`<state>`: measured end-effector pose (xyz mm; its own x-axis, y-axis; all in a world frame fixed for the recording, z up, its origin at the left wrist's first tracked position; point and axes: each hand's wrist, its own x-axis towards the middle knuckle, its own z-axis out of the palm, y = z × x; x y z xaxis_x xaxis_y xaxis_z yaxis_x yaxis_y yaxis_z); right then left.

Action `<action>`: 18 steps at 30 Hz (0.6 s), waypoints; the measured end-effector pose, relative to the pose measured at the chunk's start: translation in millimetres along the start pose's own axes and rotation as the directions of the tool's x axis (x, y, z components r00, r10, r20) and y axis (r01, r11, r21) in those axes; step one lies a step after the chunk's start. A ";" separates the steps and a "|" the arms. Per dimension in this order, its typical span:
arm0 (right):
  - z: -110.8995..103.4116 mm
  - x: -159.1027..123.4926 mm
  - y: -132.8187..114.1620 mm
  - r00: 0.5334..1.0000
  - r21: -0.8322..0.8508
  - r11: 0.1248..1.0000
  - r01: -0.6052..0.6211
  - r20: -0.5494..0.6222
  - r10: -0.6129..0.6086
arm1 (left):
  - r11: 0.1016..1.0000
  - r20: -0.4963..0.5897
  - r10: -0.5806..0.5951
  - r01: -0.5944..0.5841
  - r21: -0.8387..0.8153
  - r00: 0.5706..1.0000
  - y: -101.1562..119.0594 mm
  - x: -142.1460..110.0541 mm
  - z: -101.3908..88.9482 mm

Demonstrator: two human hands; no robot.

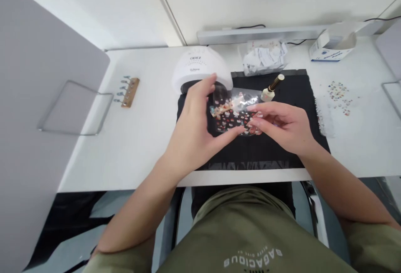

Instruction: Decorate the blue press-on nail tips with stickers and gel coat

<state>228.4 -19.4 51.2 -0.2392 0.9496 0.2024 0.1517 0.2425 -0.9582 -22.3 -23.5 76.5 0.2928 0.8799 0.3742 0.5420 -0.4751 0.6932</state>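
A clear sheet of small red and white stickers (230, 121) lies over a black mat (250, 151), with a shiny clear plastic wrapper (247, 98) along its upper part. My left hand (196, 124) arches at its left side, thumb and fingers apart, the thumb tip at the sheet's lower edge. At the right end of the sheet, my right hand (283, 124) pinches with thumb and forefinger; the other fingers curl underneath and are partly hidden. Between the hands lies a small wooden strip with decorated pieces (223, 108). A nail polish bottle (268, 93) with a dark, gold-topped cap stands just behind my right hand.
A white nail lamp (203, 66) stands behind my left hand. Left of it is a wooden holder with nail tips (130, 92). A bag of white packets (265, 59) and an opened box (333, 45) are at the back. Loose gems (338, 91) lie to the right.
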 end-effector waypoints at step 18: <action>-7.4 -1.3 -6.1 0.982 -0.169 0.982 -0.084 -0.180 0.053 | 0.406 0.313 -0.259 0.398 -0.823 0.914 -30.2 15.1 32.8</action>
<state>234.9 -20.7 58.3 -0.0542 0.9814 0.1842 0.3312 0.1917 -0.9239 -8.4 4.2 41.0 0.3738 0.9270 -0.0309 -0.3120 0.1570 0.9370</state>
